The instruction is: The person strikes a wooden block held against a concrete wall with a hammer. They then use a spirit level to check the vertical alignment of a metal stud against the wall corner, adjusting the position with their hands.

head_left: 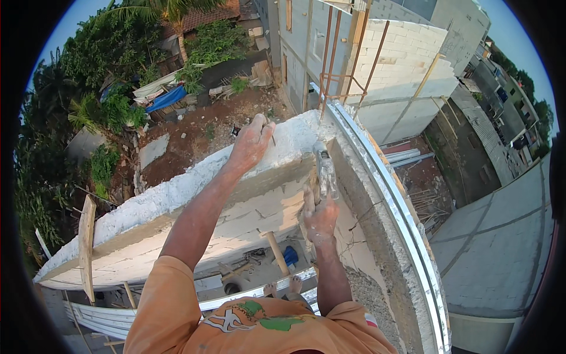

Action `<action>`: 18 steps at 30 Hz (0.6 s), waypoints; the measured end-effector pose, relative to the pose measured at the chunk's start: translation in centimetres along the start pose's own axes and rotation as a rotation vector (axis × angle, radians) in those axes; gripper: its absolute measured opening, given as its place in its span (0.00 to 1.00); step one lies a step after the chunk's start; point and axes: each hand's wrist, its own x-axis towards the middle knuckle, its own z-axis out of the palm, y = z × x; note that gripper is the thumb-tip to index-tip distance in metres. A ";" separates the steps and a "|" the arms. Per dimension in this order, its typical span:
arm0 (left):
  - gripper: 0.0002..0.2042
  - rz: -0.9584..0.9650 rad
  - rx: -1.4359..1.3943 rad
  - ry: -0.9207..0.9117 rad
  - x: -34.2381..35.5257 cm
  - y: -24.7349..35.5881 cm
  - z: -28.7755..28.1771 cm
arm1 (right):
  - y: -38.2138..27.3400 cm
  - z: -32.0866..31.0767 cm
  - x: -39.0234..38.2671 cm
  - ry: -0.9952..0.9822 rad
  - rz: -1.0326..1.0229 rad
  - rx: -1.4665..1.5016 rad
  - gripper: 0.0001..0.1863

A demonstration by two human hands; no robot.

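Observation:
My left hand is closed over the rough, whitish top of a wall. A thin, dark, nail-like piece sticks out by its fingertips; its lower end is hard to make out. Nearer to me, my right hand grips a grey metal tool whose worn, flat head points away from me toward the wall corner. The handle is mostly hidden in the fingers, so its exact kind is unclear. The tool's far end lies close to the inner edge of the corner, to the right of my left hand.
Long silvery metal channels run along the right-hand wall top. Rusty reinforcing bars rise at the corner. A wooden board leans over the wall at left. Beyond, the ground lies far below. Under me, a wooden post stands by my feet.

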 end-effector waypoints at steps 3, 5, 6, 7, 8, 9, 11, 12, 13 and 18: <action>0.14 0.048 0.004 0.068 0.4 -0.5 -0.1 | -1.1 -0.7 0.6 -0.146 0.249 0.131 0.26; 0.13 -0.013 -0.014 0.035 0.2 -0.3 -0.1 | -1.8 -1.7 -0.5 -0.143 0.345 0.199 0.28; 0.13 -0.015 -0.017 0.027 0.1 -0.4 -0.1 | -2.2 -2.0 -1.0 -0.084 0.299 0.200 0.29; 0.13 0.005 -0.021 0.029 0.1 -0.4 0.0 | -2.6 -2.6 -1.2 -0.022 0.250 0.197 0.30; 0.13 0.023 -0.017 0.035 0.1 -0.6 -0.2 | -3.7 -3.6 -0.7 -0.021 0.252 0.199 0.30; 0.13 0.022 -0.014 0.033 -0.1 -0.8 -0.4 | -4.9 -4.8 0.3 -0.034 0.252 0.184 0.28; 0.13 0.038 -0.028 0.035 -0.1 -0.8 -0.4 | -6.1 -6.1 2.1 -0.036 0.250 0.161 0.26; 0.13 0.039 -0.030 0.035 -0.1 -0.9 -0.3 | -6.4 -6.2 2.8 0.149 0.003 0.170 0.27; 0.13 0.041 -0.025 0.038 -0.1 -0.8 -0.4 | -6.1 -6.1 2.9 0.243 -0.125 0.177 0.27; 0.13 0.042 -0.017 0.015 0.0 0.1 0.2 | -1.0 -2.8 0.5 -0.085 0.000 -0.041 0.25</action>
